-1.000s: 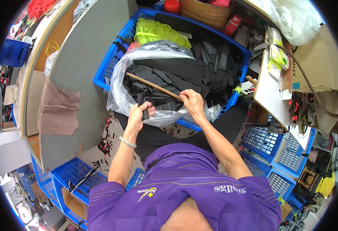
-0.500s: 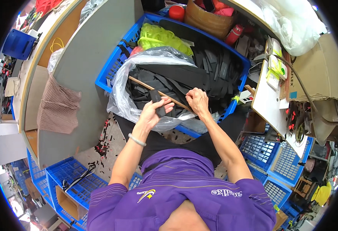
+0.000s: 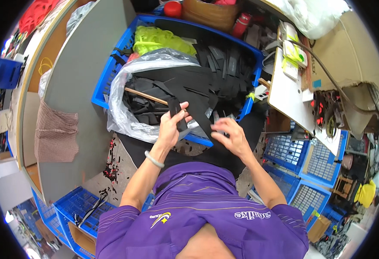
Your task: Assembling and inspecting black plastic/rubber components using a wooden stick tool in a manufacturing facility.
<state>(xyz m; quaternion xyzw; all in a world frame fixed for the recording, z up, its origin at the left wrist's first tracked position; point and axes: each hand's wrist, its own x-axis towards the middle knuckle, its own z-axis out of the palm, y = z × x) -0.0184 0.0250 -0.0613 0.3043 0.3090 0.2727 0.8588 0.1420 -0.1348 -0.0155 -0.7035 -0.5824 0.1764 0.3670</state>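
My left hand [image 3: 171,128] is closed around a small stack of short black strips [image 3: 177,113], held upright above the near rim of a plastic-lined basket. My right hand [image 3: 232,137] is to its right, thumb and fingertips at the lower end of a wide black fabric strip [image 3: 198,110]. That strip slants down out of the pile toward me. Black fabric pieces [image 3: 148,101] fill the clear plastic bag [image 3: 119,101] in the blue basket [image 3: 101,88]. A thin wooden stick [image 3: 146,95] lies across them, its right end hidden behind my left hand and the strip.
Bright yellow-green mesh [image 3: 157,41] lies at the basket's back left. A grey panel [image 3: 88,86] stands at left, with a brown checked cloth [image 3: 56,134] hanging over it. At right are a white tabletop [image 3: 291,105] and blue crates [image 3: 286,149]. Black and red scraps litter the floor.
My right hand has moved down toward my body, and the wide black strip now reaches out over the near rim. My left hand keeps its black strips. The whole view has shifted slightly.
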